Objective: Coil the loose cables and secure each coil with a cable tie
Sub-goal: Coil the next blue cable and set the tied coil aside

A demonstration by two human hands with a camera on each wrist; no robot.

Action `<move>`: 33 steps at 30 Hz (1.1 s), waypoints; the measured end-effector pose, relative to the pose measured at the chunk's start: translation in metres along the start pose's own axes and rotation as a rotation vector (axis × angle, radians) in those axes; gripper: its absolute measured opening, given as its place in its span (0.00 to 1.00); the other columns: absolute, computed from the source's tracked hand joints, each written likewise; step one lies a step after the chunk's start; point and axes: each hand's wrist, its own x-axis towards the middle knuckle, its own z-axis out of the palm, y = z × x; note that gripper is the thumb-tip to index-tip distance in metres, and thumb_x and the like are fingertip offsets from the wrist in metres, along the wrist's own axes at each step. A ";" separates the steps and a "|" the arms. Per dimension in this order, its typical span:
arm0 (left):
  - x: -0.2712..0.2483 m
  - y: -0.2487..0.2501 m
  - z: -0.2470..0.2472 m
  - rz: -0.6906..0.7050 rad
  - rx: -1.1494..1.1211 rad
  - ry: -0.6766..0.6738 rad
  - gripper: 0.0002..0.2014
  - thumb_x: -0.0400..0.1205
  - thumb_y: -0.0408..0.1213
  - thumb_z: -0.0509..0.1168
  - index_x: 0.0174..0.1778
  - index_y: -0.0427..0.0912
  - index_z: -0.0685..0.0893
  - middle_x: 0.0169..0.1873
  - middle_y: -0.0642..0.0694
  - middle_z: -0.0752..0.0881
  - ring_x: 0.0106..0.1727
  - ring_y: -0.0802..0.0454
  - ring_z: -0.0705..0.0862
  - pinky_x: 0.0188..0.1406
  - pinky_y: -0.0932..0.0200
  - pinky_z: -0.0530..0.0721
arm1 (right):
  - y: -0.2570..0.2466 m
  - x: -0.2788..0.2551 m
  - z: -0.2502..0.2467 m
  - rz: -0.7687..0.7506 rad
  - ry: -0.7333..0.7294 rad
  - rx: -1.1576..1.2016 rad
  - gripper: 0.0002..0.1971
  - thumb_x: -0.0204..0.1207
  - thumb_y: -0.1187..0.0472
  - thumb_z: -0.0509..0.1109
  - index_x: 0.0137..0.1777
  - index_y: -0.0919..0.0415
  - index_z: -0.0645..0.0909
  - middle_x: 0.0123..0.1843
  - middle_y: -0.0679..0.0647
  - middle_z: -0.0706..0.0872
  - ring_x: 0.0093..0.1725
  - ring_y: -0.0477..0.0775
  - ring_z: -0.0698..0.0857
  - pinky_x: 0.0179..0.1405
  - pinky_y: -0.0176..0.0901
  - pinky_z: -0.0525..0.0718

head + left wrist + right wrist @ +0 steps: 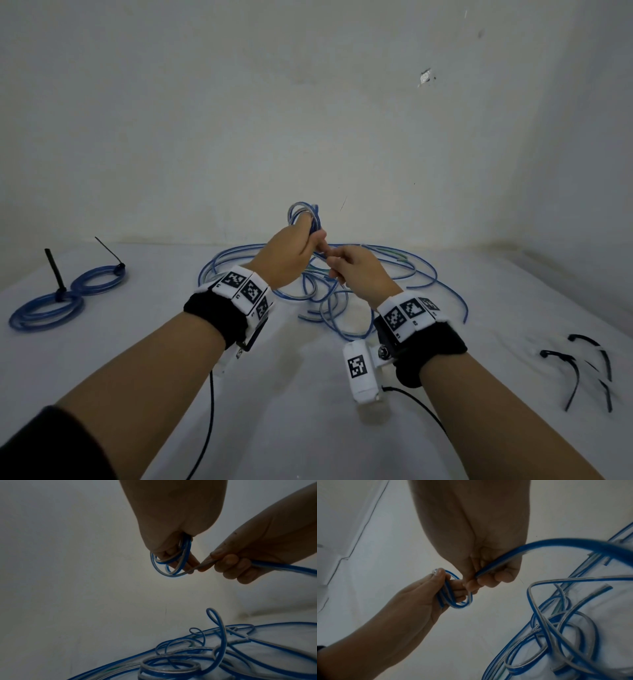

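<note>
Both forearms are reaching out over the white table (308,394), each wearing a black wristband with printed white markers. Raised above the table, the left hand (291,253) is gripping a small coil (303,214) of blue cable, with several loops wrapped around its curled fingers (173,559). Just beside it, the right hand (356,270) is pinching the running length of the same cable (539,547) between thumb and curled fingers, close against the left fingertips. Below and behind the hands, a tangle of loose blue cables (342,291) is lying spread across the middle of the table. Two finished coils (68,298) are sitting at the far left, touching each other, each bound with a black tie whose tail is sticking up. Spare black cable ties (582,370) are lying at the right.
</note>
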 end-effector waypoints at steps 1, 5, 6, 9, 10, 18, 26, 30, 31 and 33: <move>0.000 -0.002 0.000 -0.004 0.046 -0.019 0.09 0.88 0.39 0.50 0.47 0.37 0.68 0.45 0.42 0.88 0.42 0.50 0.85 0.43 0.52 0.82 | -0.001 -0.002 0.000 0.009 -0.021 0.053 0.06 0.82 0.65 0.62 0.56 0.66 0.76 0.33 0.54 0.80 0.28 0.40 0.77 0.30 0.30 0.74; 0.000 -0.004 0.004 -0.013 0.062 -0.100 0.09 0.88 0.38 0.50 0.43 0.39 0.65 0.32 0.47 0.79 0.28 0.63 0.75 0.28 0.65 0.70 | -0.007 -0.008 -0.001 -0.033 -0.047 0.204 0.05 0.82 0.68 0.62 0.52 0.64 0.67 0.32 0.57 0.79 0.22 0.36 0.77 0.23 0.26 0.72; 0.000 -0.005 0.005 -0.016 0.068 -0.101 0.10 0.88 0.38 0.50 0.42 0.40 0.64 0.29 0.47 0.76 0.26 0.58 0.72 0.28 0.61 0.69 | -0.008 -0.008 -0.002 -0.054 -0.062 0.197 0.06 0.82 0.68 0.63 0.51 0.64 0.67 0.32 0.57 0.80 0.25 0.39 0.79 0.25 0.26 0.73; -0.001 -0.007 0.006 -0.051 0.110 -0.056 0.13 0.88 0.42 0.49 0.38 0.45 0.63 0.27 0.45 0.74 0.26 0.47 0.71 0.28 0.48 0.71 | -0.005 -0.006 -0.006 -0.177 -0.094 -0.055 0.10 0.77 0.67 0.69 0.52 0.60 0.70 0.40 0.52 0.81 0.31 0.40 0.77 0.34 0.28 0.76; -0.001 -0.010 0.005 -0.082 0.140 -0.038 0.13 0.88 0.44 0.49 0.37 0.45 0.64 0.27 0.45 0.74 0.26 0.47 0.71 0.29 0.48 0.71 | -0.003 -0.004 -0.008 -0.235 -0.096 -0.191 0.10 0.77 0.67 0.69 0.52 0.58 0.71 0.42 0.51 0.80 0.30 0.39 0.75 0.34 0.29 0.74; -0.008 -0.025 -0.013 -0.325 0.183 -0.068 0.21 0.88 0.40 0.48 0.37 0.35 0.80 0.37 0.39 0.84 0.42 0.41 0.81 0.47 0.52 0.76 | 0.014 -0.003 -0.031 -0.435 0.064 -0.725 0.06 0.78 0.68 0.66 0.53 0.61 0.80 0.47 0.55 0.83 0.45 0.53 0.79 0.47 0.46 0.78; -0.004 -0.008 -0.016 -0.567 0.307 -0.126 0.19 0.88 0.31 0.46 0.51 0.25 0.81 0.38 0.33 0.80 0.43 0.42 0.76 0.44 0.52 0.74 | 0.012 -0.007 -0.007 -0.657 0.426 -0.990 0.15 0.61 0.69 0.74 0.48 0.58 0.82 0.47 0.54 0.83 0.46 0.62 0.79 0.43 0.50 0.72; -0.003 -0.011 -0.016 -0.724 0.133 -0.132 0.19 0.88 0.35 0.47 0.53 0.28 0.81 0.47 0.30 0.84 0.46 0.40 0.85 0.41 0.54 0.81 | 0.005 -0.008 -0.003 -0.697 0.296 -1.006 0.10 0.70 0.59 0.71 0.52 0.56 0.84 0.47 0.50 0.87 0.47 0.61 0.82 0.47 0.51 0.65; -0.002 -0.010 -0.014 -0.775 0.004 -0.125 0.18 0.88 0.37 0.47 0.45 0.32 0.80 0.37 0.34 0.82 0.33 0.45 0.84 0.28 0.60 0.78 | 0.003 -0.009 -0.001 -0.646 0.214 -0.987 0.13 0.75 0.56 0.67 0.58 0.56 0.83 0.53 0.51 0.87 0.52 0.61 0.81 0.51 0.52 0.67; -0.002 -0.003 -0.011 -0.903 -0.287 -0.177 0.21 0.89 0.43 0.47 0.35 0.37 0.74 0.19 0.46 0.74 0.12 0.55 0.68 0.14 0.70 0.62 | 0.003 -0.009 0.001 -0.487 0.059 -0.947 0.20 0.82 0.52 0.60 0.74 0.52 0.72 0.70 0.49 0.78 0.65 0.58 0.75 0.62 0.53 0.64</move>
